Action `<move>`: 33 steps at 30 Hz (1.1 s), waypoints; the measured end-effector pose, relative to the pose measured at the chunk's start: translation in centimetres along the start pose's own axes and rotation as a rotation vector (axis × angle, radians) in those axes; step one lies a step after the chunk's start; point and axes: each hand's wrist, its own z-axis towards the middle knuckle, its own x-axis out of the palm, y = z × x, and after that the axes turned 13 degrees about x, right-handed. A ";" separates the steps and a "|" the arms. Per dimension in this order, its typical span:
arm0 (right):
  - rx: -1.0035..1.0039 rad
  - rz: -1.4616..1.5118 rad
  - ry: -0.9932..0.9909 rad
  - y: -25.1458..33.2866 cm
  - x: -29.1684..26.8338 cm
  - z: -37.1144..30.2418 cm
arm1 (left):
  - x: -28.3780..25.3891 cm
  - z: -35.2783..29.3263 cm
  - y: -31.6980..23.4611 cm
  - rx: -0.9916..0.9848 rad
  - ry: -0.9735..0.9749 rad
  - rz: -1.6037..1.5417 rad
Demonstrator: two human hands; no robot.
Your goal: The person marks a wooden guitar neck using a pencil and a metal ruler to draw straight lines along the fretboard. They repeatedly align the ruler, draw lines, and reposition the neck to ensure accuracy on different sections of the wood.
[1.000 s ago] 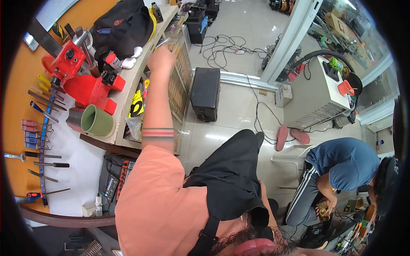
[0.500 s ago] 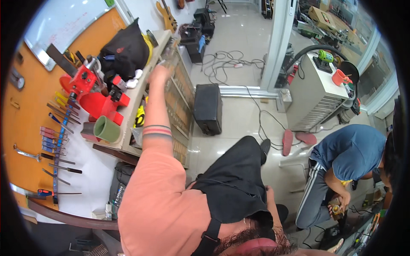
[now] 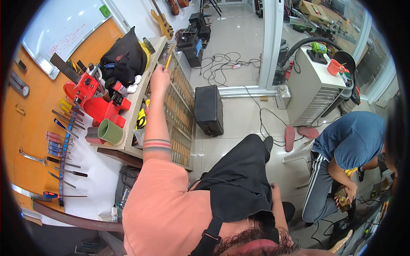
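head view, left hand point(image 3: 160, 79) on drawer cabinet point(image 3: 179, 111) – green cup point(image 3: 110, 131) near

white wall board point(image 3: 64, 25), upper left

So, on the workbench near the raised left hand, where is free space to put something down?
Little is free. The left hand holds a yellow pencil-like tool over the workbench, which is crowded: black bag, red tools, green cup. Its bare front strip is narrow. The open room is the tiled floor between the black box and the white cabinet.
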 end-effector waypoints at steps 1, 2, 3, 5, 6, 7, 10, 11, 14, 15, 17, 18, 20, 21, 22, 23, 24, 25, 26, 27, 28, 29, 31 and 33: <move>0.014 -0.032 -0.015 -0.1 -0.9 -0.2 | 1.8 -0.7 -1.1 -0.036 0.031 -0.175; 0.028 -0.061 -0.028 -0.4 -1.4 -0.6 | 3.6 -1.2 -2.3 -0.073 0.068 -0.354; 0.045 -0.094 -0.033 0.0 -1.5 -1.5 | 5.3 -1.7 -2.0 -0.123 0.104 -0.479; 0.030 -0.143 -0.014 1.1 -0.4 -2.6 | 7.1 -1.5 3.9 -0.133 0.126 -0.376; -0.001 -0.149 -0.009 1.7 0.4 -2.4 | 7.3 -0.3 7.2 -0.110 0.119 -0.321; -0.054 -0.131 0.026 3.3 2.9 -2.0 | 4.2 1.7 12.5 0.340 0.033 0.331; -0.036 -0.179 -0.067 1.6 -0.3 -2.1 | 11.0 3.1 14.0 0.336 0.037 0.394; -0.056 -0.141 -0.094 2.0 0.1 -1.0 | 9.4 5.9 15.3 0.378 0.088 0.562; -0.032 -0.115 -0.130 3.5 1.1 -1.3 | 4.8 10.5 18.5 0.427 0.068 0.803; 0.026 -0.099 -0.172 1.6 -0.3 -2.1 | 7.9 8.3 17.3 0.406 0.079 0.613; 0.098 -0.101 -0.330 -2.8 -3.0 -5.4 | 15.0 3.9 10.7 0.366 0.221 0.301; 0.187 -0.068 -0.350 -3.7 -3.8 -7.6 | 16.9 1.4 7.5 0.315 0.346 0.209; 0.128 0.049 -0.479 0.9 -2.6 -7.0 | 17.9 5.1 0.2 0.379 0.025 -0.119; 0.134 0.125 -0.550 2.3 -2.5 -7.5 | 21.4 3.9 -5.0 0.298 0.032 -0.582; 0.197 0.169 -0.616 1.7 -2.9 -10.1 | 24.1 -2.2 -16.1 0.335 0.196 -0.775; 0.203 0.238 -0.659 2.7 -3.3 -11.8 | 21.8 -7.8 -26.7 0.460 0.308 -0.889; 0.159 0.304 -0.733 4.9 -4.5 -12.2 | 20.7 -10.7 -33.8 0.665 0.372 -0.983; 0.122 0.366 -0.809 6.3 -5.1 -13.6 | 20.5 -14.5 -40.2 0.782 0.498 -1.226; 0.060 0.408 -0.844 8.7 -6.1 -15.5 | 18.8 -17.9 -45.3 0.848 0.606 -1.355; 0.011 0.443 -0.881 10.6 -6.7 -18.3 | 16.8 -22.1 -49.5 0.966 0.660 -1.535; -0.037 0.477 -0.919 12.2 -7.2 -21.4 | 15.6 -25.5 -52.5 1.003 0.801 -1.720; -0.058 0.473 -0.985 13.6 -7.6 -25.0 | 14.0 -28.5 -55.6 1.024 0.966 -1.893; -0.089 0.469 -1.112 15.6 -6.4 -32.0 | 10.7 -34.8 -59.6 1.040 1.426 -2.236; -0.104 0.375 -1.294 16.7 -4.1 -38.8 | 8.8 -40.4 -62.8 0.896 1.905 -2.353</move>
